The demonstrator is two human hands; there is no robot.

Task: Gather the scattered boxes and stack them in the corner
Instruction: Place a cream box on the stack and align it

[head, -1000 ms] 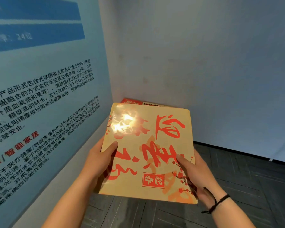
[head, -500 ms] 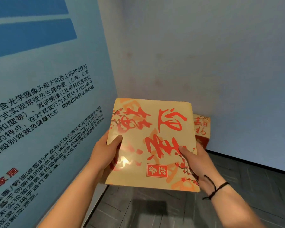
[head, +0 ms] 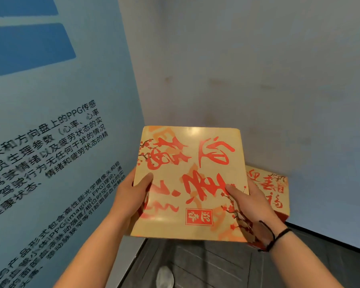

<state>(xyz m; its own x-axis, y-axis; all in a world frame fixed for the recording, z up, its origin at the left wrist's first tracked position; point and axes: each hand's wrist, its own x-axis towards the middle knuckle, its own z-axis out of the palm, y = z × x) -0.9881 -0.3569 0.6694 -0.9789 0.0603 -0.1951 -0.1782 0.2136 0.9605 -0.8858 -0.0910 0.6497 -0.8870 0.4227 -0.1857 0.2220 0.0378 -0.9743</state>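
A flat, square, glossy tan cardboard box with red calligraphy and plum-blossom print (head: 189, 183) fills the centre of the frame, carried level between both hands. The left hand (head: 131, 194) grips its left edge with the thumb lying on top and the fingers hidden beneath. The right hand (head: 249, 202), a black cord at its wrist, clamps the right edge the same way.

Behind and below it, at right of centre, a second tan box with red lettering (head: 272, 190) sits against the pale grey wall (head: 258, 69), near where that wall meets the blue printed display panel (head: 50, 142) on the left.

To my eye the carried box should go down square on that one. Best to line up the far edges first, keep it level while lowering, and slide the fingers out sideways only once it rests. How many boxes lie beneath is hidden. A light shoe (head: 164, 277) shows on the dark floor at bottom centre.
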